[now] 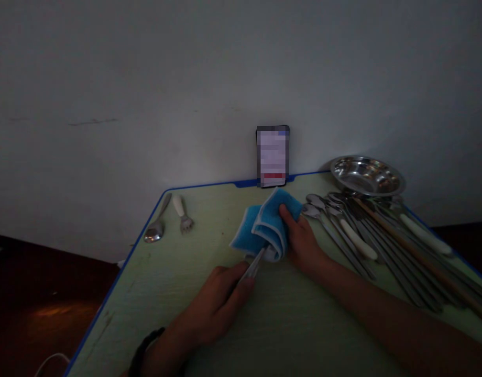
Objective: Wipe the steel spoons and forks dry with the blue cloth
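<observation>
My left hand [221, 296] is closed round the metal handle of a utensil [253, 266], whose far end disappears inside a folded blue cloth [251, 228]. What kind of utensil it is stays hidden by the cloth. My right hand [304, 241] grips the blue cloth, thumb on top, with the fold wrapped about the utensil. Both hands are above the middle of the table. Just right of my right hand lie several spoons [314, 210] and other long-handled cutlery.
A steel bowl [367, 175] stands at the back right, beside the cutlery pile [382, 241]. A spoon [156, 228] and a white-handled fork [182, 212] lie at the left edge of the green table [162, 293]. A phone [273, 157] leans on the wall.
</observation>
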The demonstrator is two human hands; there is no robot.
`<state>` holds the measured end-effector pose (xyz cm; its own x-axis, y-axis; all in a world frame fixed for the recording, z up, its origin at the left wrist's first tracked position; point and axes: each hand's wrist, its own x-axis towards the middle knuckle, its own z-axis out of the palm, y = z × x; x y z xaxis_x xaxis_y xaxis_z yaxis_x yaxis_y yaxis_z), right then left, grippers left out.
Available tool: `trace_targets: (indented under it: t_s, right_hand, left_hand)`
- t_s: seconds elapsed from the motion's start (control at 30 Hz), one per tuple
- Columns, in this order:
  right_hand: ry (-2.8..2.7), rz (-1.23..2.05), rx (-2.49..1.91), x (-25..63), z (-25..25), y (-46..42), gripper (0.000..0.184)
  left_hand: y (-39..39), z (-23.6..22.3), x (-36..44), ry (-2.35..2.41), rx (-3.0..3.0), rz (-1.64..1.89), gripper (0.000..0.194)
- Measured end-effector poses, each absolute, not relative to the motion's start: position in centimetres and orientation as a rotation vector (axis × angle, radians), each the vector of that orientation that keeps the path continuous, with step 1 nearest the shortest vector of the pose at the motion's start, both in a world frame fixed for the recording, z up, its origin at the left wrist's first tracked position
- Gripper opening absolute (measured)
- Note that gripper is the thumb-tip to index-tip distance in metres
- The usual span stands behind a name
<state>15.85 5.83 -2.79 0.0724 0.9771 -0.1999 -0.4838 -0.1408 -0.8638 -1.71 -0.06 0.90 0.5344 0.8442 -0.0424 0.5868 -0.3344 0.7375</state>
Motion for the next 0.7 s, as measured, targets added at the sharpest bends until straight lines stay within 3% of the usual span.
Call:
trace_targets:
  t_s: [0.27,0.57,0.7]
  right_hand:
    - [-0.594,1.556,-0.939,16.3,-2.4,6.3,0.026]
    - [-0.801,1.651,-0.951,15.5,-3.1,5.2,0.029]
    - [-0.734,1.595,-1.008,15.4,-3.1,5.1,0.030]
  left_hand:
    - [0.2,0.5,-1.5,1.172,1.823,0.462,0.033]
    - [0.6,0.2,-0.7,1.291,1.925,0.488,0.027]
    - [0.6,0.2,-1.6,1.256,1.930,0.544,0.045]
